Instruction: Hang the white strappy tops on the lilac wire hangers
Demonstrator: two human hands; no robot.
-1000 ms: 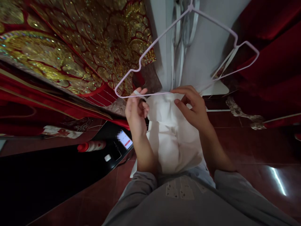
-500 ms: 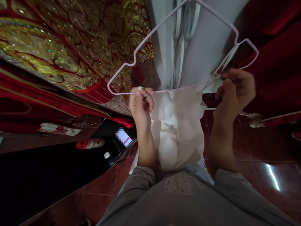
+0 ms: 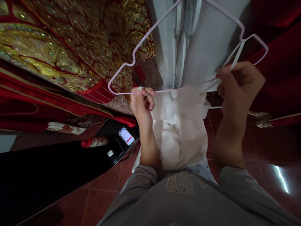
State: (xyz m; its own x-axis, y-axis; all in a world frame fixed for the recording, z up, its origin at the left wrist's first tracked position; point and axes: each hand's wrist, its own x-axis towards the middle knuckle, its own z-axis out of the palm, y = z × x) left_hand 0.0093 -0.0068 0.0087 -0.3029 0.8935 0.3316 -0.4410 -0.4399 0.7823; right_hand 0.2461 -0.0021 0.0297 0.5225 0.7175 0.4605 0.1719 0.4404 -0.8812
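A pale pink clothes hanger (image 3: 164, 90) is held up in front of me, its top cut off by the picture's edge. My left hand (image 3: 143, 108) is closed around its lower bar near the left corner, with a white band on one finger. Around the hanger's right notch loops a thin white strap (image 3: 237, 56). My right hand (image 3: 241, 84) pinches this strap close to the lower bar; its fingertips are partly hidden. Below the hanger a white garment (image 3: 174, 131) hangs down in front of my body. How the strap joins the garment cannot be made out.
Red and gold sequinned clothing (image 3: 94, 40) hangs at the left, dark red cloth (image 3: 282, 69) at the right. White doors with handles (image 3: 182, 56) are ahead. On a black table (image 3: 58, 169) lie a lit phone (image 3: 127, 137), a red-capped bottle (image 3: 95, 142) and a small white case (image 3: 110, 153).
My right hand has moved right and slightly up, drawing the strap along. The hanger's right end has shifted right and tilted up a little. My left hand keeps its hold.
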